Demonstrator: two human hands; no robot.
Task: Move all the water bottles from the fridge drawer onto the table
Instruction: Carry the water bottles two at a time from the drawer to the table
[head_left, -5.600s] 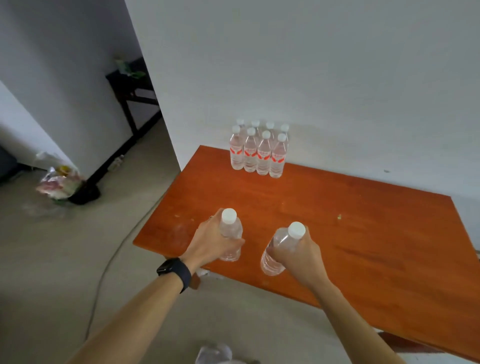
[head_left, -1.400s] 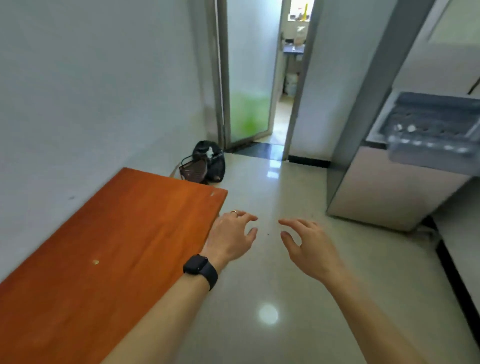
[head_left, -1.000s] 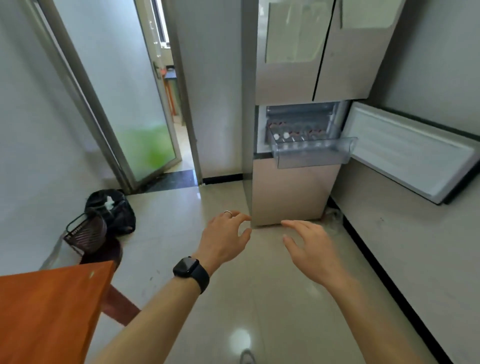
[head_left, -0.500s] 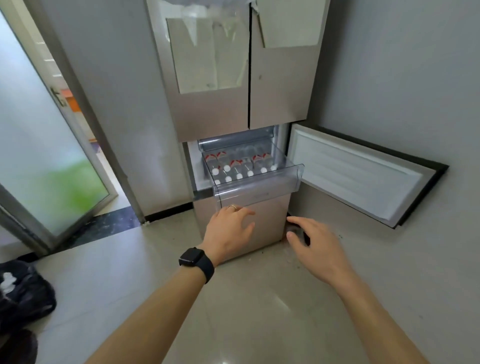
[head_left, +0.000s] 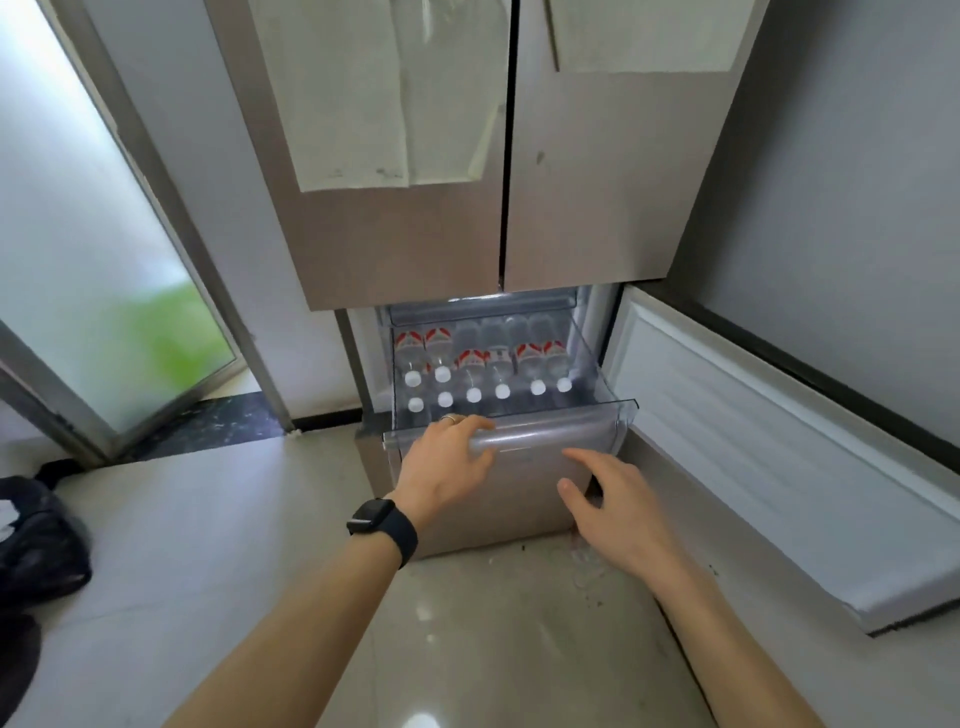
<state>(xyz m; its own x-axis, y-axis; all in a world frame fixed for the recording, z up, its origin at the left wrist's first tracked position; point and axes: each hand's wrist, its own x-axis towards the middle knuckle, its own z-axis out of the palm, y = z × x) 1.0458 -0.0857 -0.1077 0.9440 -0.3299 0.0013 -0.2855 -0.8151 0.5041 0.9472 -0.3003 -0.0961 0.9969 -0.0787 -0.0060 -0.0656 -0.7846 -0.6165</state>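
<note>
Water bottles, clear with red-and-white labels, lie on their sides in rows inside the fridge drawer, their white caps turned toward its front. The drawer is of transparent plastic and stands drawn out from the lower compartment of the fridge; its rounded front lip is the nearest barrier between the hands and the bottles. The left hand is at the left part of that lip, fingers loosely curved above it and gripping nothing; whether the fingertips touch the plastic cannot be told. One finger bears a ring, and a black watch sits on the wrist. The right hand hangs lower, in front of the drawer's face and apart from it, fingers relaxed and slightly spread, holding nothing. To the right, the compartment door is swung wide open, its white inner lining facing up. Above the drawer, the two upper fridge doors are closed and carry pale sheets on their fronts. Left of the fridge stands a frosted glass door in a metal frame. A black bag rests on the glossy tiled floor at far left.
</note>
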